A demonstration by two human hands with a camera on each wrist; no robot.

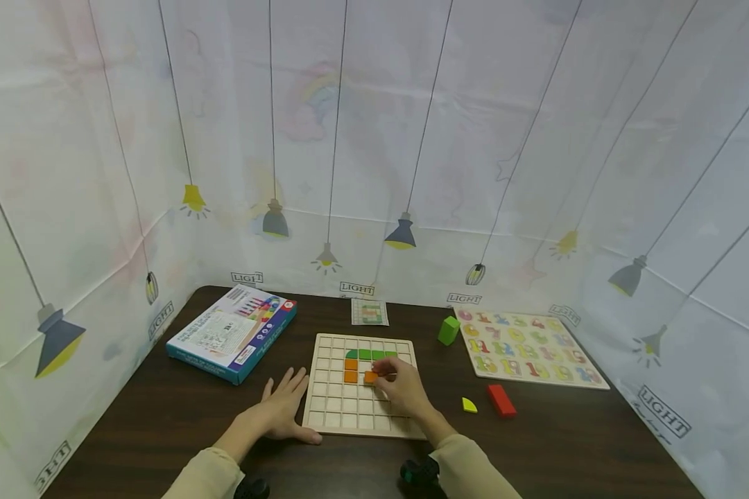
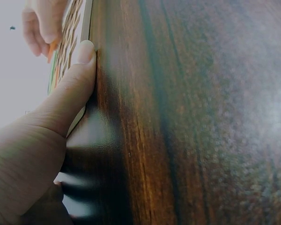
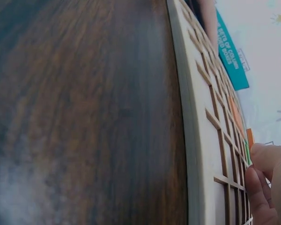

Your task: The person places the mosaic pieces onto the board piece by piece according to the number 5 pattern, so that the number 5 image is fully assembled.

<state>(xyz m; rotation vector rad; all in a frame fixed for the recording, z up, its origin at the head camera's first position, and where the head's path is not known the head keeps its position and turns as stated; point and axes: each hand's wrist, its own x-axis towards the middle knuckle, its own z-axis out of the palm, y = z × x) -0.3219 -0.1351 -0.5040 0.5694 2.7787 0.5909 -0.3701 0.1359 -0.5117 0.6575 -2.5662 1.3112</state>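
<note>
An orange block point(image 1: 370, 377) is pinched between the fingertips of the right hand point(image 1: 401, 391), which is held over the middle of a wooden grid board point(image 1: 331, 409); in the right wrist view the curled fingers point(image 3: 267, 159) are seen at the board's cells with a sliver of orange beside them. The block sits in or just above a cell of the third row, immediately right of two other orange blocks point(image 1: 351, 370) that are stacked one row above the other, and just below a row of green blocks point(image 1: 371, 355) laid along the second row. The left hand point(image 1: 281, 409) is laid flat on the dark wooden table point(image 1: 162, 416) with its fingers straight and spread, nothing being held; its thumb point(image 2: 77, 79) is pressed against the left edge of the board, as is shown in the left wrist view. Left of that hand, a blue game box point(image 1: 232, 333) is lying on the table. Behind the board, a small pattern card point(image 1: 369, 312) is set near the backdrop. To the right of the board a green block point(image 1: 449, 330) stands upright, and further right a number puzzle board point(image 1: 527, 346) is laid flat. Nearer the person, a small yellow piece point(image 1: 469, 405) and a red block point(image 1: 501, 400) are lying just beside each other, well apart from the grid board.
</note>
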